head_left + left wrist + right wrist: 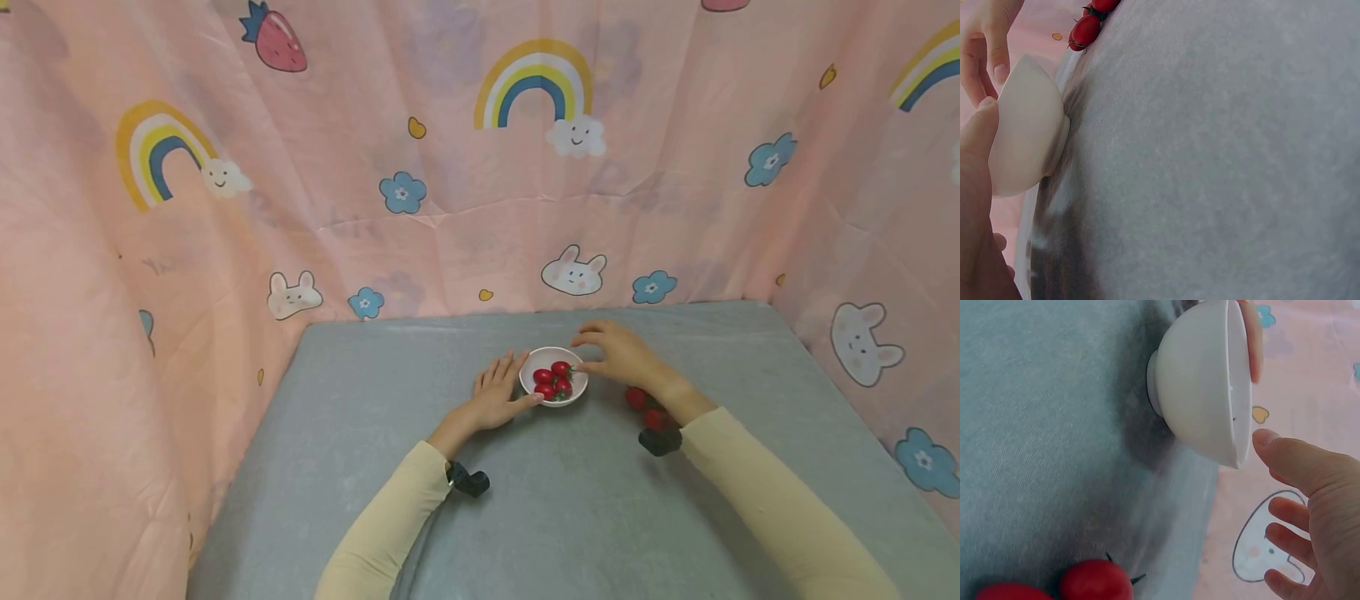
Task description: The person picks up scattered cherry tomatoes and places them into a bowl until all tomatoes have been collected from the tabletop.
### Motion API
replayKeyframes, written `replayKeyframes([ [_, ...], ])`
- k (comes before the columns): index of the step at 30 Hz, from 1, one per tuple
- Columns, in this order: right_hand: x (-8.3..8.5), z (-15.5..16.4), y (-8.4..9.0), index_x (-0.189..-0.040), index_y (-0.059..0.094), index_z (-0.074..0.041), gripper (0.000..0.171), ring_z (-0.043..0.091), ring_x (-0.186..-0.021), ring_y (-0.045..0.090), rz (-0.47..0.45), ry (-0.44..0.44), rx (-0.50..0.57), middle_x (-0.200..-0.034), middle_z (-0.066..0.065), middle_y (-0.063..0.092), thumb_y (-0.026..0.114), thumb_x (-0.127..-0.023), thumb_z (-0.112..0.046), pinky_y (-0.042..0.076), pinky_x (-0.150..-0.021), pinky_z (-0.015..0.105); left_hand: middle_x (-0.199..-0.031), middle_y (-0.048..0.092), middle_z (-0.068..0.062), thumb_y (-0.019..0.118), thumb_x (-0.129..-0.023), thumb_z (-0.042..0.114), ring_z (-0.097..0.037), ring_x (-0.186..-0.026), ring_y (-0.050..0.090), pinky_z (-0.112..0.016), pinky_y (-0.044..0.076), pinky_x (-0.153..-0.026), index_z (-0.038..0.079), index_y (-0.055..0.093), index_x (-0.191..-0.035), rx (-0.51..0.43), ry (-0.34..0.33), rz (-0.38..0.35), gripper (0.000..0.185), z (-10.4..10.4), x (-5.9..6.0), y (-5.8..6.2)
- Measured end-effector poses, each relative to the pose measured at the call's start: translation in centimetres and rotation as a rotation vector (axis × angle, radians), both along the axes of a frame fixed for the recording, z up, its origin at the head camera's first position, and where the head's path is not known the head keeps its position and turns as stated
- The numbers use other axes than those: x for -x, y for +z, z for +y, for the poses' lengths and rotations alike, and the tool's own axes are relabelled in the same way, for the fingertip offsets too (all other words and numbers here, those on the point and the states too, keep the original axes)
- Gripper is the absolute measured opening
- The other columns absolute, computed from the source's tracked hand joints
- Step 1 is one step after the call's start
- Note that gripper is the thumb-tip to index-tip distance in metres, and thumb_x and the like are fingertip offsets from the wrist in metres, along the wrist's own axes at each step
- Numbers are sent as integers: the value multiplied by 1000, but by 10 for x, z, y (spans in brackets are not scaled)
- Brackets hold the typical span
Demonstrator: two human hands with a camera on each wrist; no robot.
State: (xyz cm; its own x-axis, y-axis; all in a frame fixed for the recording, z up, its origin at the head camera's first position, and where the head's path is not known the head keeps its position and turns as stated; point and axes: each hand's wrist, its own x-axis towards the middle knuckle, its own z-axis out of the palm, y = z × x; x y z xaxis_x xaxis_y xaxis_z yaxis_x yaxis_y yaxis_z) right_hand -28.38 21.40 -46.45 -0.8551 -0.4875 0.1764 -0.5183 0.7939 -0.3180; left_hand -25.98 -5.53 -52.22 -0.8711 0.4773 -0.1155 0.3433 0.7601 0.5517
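A small white bowl (529, 394) stands on the grey table with several red cherry tomatoes (543, 377) inside. My left hand (495, 398) is at the bowl's left side, its fingers extended and its thumb (984, 122) at the near rim. At the right rim, my right hand (618, 354) hovers with fingers apart and slightly bent, nothing between them. In the right wrist view its thumb (1297, 459) points at the rim of the bowl (1197, 381). More cherry tomatoes (636, 397) lie on the table under the right wrist, partly hidden by it.
The grey table (555, 517) reaches back to a pink curtain (450, 250) printed with rainbows, rabbits and flowers, which also hangs along both sides. Each wrist wears a black camera mount, the left one (468, 481) close over the table.
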Motion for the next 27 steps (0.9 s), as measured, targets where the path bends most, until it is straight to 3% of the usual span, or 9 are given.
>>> replayKeyframes([
  [14,-14,28,-1,-121,70,-9,40,39,-127,51,-13,-19,4,-133,18,59,78,-85,-25,40,-107,60,-170,3,-7,43,-94,69,-36,-156,2,-62,7,-121,34,2,-160,-8,-8,20,85,0,2,-5],
  [27,-39,59,-10,-119,70,-6,40,42,-126,50,-25,-37,-11,-131,22,60,79,-84,-24,39,-106,62,-169,4,-9,43,-94,69,-35,-156,3,-62,7,-121,33,2,-160,-9,-12,26,86,0,1,-5],
])
